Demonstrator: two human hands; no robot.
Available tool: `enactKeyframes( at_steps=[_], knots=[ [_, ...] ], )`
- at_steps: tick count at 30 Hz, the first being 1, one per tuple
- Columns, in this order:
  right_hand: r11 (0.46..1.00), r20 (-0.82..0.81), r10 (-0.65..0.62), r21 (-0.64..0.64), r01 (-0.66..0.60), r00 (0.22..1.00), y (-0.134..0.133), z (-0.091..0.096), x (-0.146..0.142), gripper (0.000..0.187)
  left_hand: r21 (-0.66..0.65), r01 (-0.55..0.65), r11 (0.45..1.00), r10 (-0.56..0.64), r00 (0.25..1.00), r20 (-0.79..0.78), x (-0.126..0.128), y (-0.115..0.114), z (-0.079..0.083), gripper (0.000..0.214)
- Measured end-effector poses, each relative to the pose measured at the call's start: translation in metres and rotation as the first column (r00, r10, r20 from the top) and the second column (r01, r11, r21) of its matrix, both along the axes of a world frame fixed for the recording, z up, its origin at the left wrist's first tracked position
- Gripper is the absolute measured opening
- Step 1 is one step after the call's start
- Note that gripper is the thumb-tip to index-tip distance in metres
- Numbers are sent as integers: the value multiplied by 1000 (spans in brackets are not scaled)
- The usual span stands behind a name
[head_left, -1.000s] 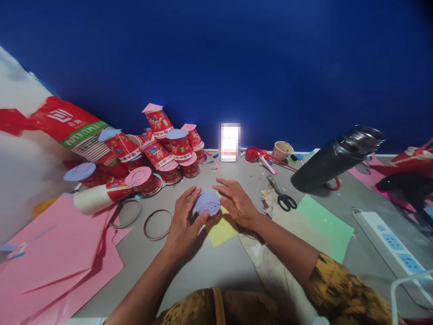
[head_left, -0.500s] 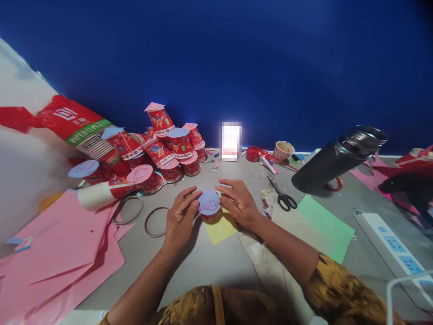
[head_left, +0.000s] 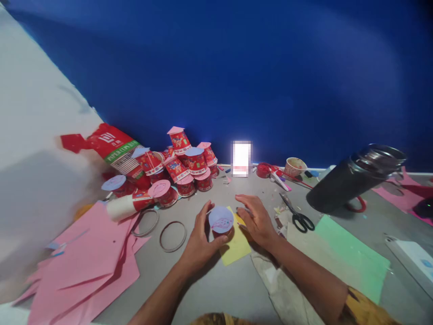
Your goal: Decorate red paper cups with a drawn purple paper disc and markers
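where a deep blue wall (head_left: 270, 67) meets a white one at the left, a matte grey surface (head_left: 209, 284) spreads out, flecked with paper scraps. the cup (head_left: 221, 233) is near its middle, at the left edge of a yellow sheet (head_left: 237, 246). its long axis is upright and the capped end points up. it is small and round, of red printed paper, and a flat lilac paper disc (head_left: 221, 219) with a pink scribble covers its top.

the left hand (head_left: 201, 239) wraps the cup from the left, fingers (head_left: 207, 212) and thumb curled round its wall in a grasp. the right hand (head_left: 259, 221) lies just right of the cup, palm down on the sheet, fingers (head_left: 245, 201) stretched out loose and holding nothing.

behind and left of the cup is a pile (head_left: 182, 167) of like cups with pink and lilac caps. left of the cup lie two thin rings (head_left: 172, 235) and overlapping pink sheets (head_left: 88, 257). right of the cup lie black-handled scissors (head_left: 297, 216) and a green sheet (head_left: 352, 257). farther right is a dark flask (head_left: 352, 180) with a shiny metal top.
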State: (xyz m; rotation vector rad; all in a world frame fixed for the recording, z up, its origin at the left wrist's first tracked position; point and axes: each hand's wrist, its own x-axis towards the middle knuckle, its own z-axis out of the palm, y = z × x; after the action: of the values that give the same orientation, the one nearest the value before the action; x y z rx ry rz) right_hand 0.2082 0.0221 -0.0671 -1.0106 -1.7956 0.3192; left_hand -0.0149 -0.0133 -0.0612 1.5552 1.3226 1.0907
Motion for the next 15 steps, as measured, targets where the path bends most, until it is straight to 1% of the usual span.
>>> enactKeyframes(
  at_steps=[3, 4, 5, 7, 8, 10, 11, 13, 15],
  knots=[
    [1000, -17, -16, -27, 15, 1000, 1, -4, 3, 26, -81, -59, 995, 60, 998, 11, 13, 1, 7, 98],
    [1000, -21, -14, -27, 14, 1000, 1, -6, 4, 26, -97, -69, 993, 73, 997, 38, 16, 3, 10, 98],
    [1000, -26, -14, -25, 13, 1000, 1, -8, 5, 26, -110, -87, 990, 96, 992, 77, 17, 5, 14, 98],
    [1000, -38, -16, -23, 16, 999, 3, -12, 6, 26, -147, -140, 979, 170, 960, 220, 14, 9, 23, 97],
    [1000, -42, -21, -22, 20, 999, 3, -13, 7, 25, -171, -172, 970, 219, 924, 313, 10, 11, 28, 95],
    [999, -42, -35, -26, 34, 998, 5, -16, 10, 25, -231, -188, 955, 285, 800, 528, -4, 15, 42, 83],
    [999, -39, -43, -28, 42, 998, 6, -17, 11, 24, -234, -186, 954, 292, 740, 606, -12, 16, 49, 75],
    [998, -28, -51, -31, 50, 998, 7, -19, 13, 23, -267, -129, 955, 286, 632, 720, -28, 17, 63, 57],
    [998, -18, -46, -35, 45, 999, 7, -19, 13, 23, -382, -67, 922, 362, 505, 784, -41, 15, 72, 41]
  ],
)
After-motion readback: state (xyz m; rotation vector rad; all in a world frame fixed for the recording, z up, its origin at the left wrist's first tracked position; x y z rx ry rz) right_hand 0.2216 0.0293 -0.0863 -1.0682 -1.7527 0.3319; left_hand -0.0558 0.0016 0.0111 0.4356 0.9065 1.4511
